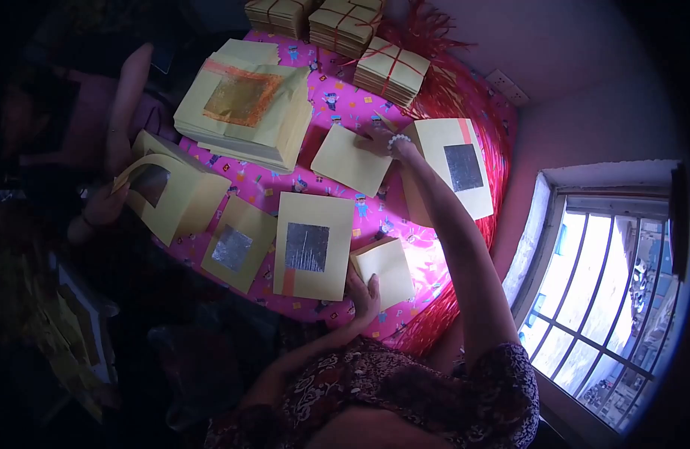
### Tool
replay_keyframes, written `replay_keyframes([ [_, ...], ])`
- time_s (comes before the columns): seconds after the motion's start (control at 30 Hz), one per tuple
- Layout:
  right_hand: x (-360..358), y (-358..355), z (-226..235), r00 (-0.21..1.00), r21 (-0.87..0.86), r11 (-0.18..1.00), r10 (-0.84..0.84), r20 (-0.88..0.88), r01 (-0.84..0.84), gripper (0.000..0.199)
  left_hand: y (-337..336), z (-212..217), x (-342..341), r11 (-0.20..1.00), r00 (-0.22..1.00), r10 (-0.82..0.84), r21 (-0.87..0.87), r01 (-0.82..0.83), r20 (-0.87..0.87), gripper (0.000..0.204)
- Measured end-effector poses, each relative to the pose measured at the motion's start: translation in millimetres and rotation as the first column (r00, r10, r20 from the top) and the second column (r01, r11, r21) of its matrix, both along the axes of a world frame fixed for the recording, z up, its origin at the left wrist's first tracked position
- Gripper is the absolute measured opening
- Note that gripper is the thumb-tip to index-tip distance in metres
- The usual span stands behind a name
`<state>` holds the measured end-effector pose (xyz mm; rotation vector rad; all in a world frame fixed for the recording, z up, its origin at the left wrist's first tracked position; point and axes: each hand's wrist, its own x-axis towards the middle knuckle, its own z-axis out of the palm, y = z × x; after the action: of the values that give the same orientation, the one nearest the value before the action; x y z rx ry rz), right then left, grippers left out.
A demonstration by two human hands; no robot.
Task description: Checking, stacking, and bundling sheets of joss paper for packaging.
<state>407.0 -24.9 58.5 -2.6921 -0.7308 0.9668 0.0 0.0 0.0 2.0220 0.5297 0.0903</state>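
My left hand (pixel 366 295) is at the table's near edge, its thumb on top of a small bundle of yellow joss paper (pixel 390 271) and its fingers mostly underneath. Stretched far forward, my right hand (pixel 382 141), with a white bead bracelet, grips the upper right corner of a plain yellow joss paper stack (pixel 350 160); its fingertips are partly hidden. Left of my left hand lies a yellow sheet with a silver foil square (pixel 307 248). Beside my right forearm is another silver-foiled joss paper pile (pixel 465 166).
A tall joss paper pile (pixel 244 101) with a gold-orange square stands at the back left. Tied bundles (pixel 392 69) and red plastic strands (pixel 450 90) line the far side. At left, another person's hand (pixel 105 202) lifts foiled sheets. A barred window (pixel 599 292) is at right.
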Motion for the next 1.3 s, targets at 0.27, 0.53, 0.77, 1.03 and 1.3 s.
replay_keyframes([
  [0.27, -20.8, 7.3, 20.2, 0.983, 0.044, 0.991, -0.120, -0.139, 0.127, 0.105, 2.1, -1.7, 1.5, 0.999, 0.998, -0.016, -0.041, 0.014, -0.054, 0.086],
  [0.53, -18.7, 7.6, 11.5, 0.929, 0.066, 0.982, -0.143, -0.341, 0.176, 0.094, 1.8, 11.8, 6.9, 1.000, 1.000, -0.016, -0.004, 0.016, 0.018, 0.077],
  [0.77, -24.6, 12.0, 13.8, 0.920, -0.010, 0.963, -0.262, -0.292, 0.271, 0.090, -0.4, -1.4, 2.7, 1.000, 0.999, -0.026, -0.003, 0.026, 0.043, 0.070],
  [1.03, -68.1, -17.9, 93.7, 0.877, 0.168, 0.906, -0.420, 0.232, 0.389, 0.106, -2.3, -17.1, 3.0, 0.999, 0.999, -0.020, -0.044, 0.018, -0.029, 0.078],
  [1.3, -217.2, -97.4, 143.3, 0.701, 0.468, 0.533, -0.425, -0.572, 0.705, 0.088, 4.6, -46.0, 0.5, 1.000, 1.000, 0.024, 0.016, -0.024, 0.002, 0.075],
])
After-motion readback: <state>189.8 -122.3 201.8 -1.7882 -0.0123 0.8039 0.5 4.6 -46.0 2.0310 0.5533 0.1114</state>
